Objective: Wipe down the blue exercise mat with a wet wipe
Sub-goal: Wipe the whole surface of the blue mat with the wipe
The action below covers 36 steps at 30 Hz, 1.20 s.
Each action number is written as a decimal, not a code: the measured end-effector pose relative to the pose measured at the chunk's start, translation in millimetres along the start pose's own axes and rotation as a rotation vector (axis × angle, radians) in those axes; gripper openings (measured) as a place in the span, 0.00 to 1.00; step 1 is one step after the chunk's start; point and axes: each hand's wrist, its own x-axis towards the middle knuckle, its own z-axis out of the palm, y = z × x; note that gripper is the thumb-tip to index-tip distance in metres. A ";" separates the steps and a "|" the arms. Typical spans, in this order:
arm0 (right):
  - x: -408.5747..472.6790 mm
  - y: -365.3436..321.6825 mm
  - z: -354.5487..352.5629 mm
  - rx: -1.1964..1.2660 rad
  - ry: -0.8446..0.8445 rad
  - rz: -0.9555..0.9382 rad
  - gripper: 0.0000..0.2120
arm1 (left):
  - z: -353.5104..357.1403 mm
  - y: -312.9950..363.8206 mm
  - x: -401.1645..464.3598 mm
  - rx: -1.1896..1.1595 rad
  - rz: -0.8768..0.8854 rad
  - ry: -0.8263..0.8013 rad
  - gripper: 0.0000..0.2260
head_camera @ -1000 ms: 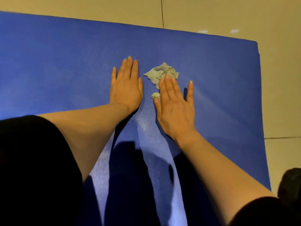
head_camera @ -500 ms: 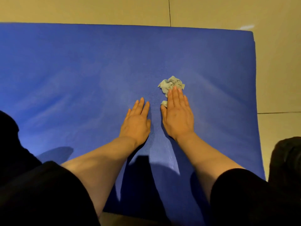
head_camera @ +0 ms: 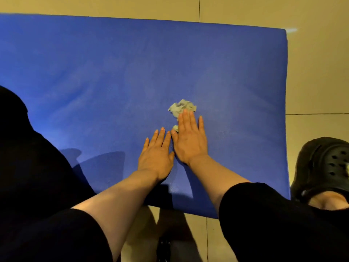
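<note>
Blue mat (head_camera: 113,72) spread across a tan tiled floor (head_camera: 311,72), filling most of the frame. Crumpled grey-white wet wipe (head_camera: 182,107) lying on the mat, right of centre. Right hand (head_camera: 189,140) pressed flat, palm down, over the wipe's near part, fingers (head_camera: 186,120) straight and extended, not curled around anything; the wipe's far end showing beyond the fingertips, a small bit poking out by the thumb. Left hand (head_camera: 156,154) flat on the bare mat just beside, fingers open and together, thumb side touching or nearly touching the right hand. Black sleeves at lower left and lower right. Black perforated clog (head_camera: 324,163) on the floor at the right edge, beside the mat.
</note>
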 end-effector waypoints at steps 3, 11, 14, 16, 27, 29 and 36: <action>-15.3 5.6 -0.4 -0.039 -0.056 -0.183 0.28 | 4.1 -2.9 -14.1 0.018 -0.001 -0.025 0.28; -54.7 24.2 -3.7 -0.087 -0.100 0.047 0.30 | 7.3 -0.7 -30.0 0.059 -0.015 -0.029 0.28; -70.3 0.1 1.4 -0.058 -0.169 -0.109 0.28 | 12.6 1.5 -37.6 0.076 -0.024 -0.053 0.28; -72.6 4.8 -0.7 -0.051 -0.191 -0.136 0.28 | 14.5 4.0 -42.9 0.078 -0.028 -0.063 0.29; -133.0 -30.1 12.0 0.177 -0.177 0.188 0.28 | 17.6 8.0 -72.9 0.104 -0.014 -0.106 0.27; -149.6 -35.1 15.6 0.170 -0.185 0.132 0.29 | 20.6 8.3 -79.9 0.126 -0.004 -0.117 0.27; -179.6 -12.5 11.3 0.092 -0.235 0.254 0.28 | 25.6 8.6 -97.6 0.154 0.016 -0.141 0.30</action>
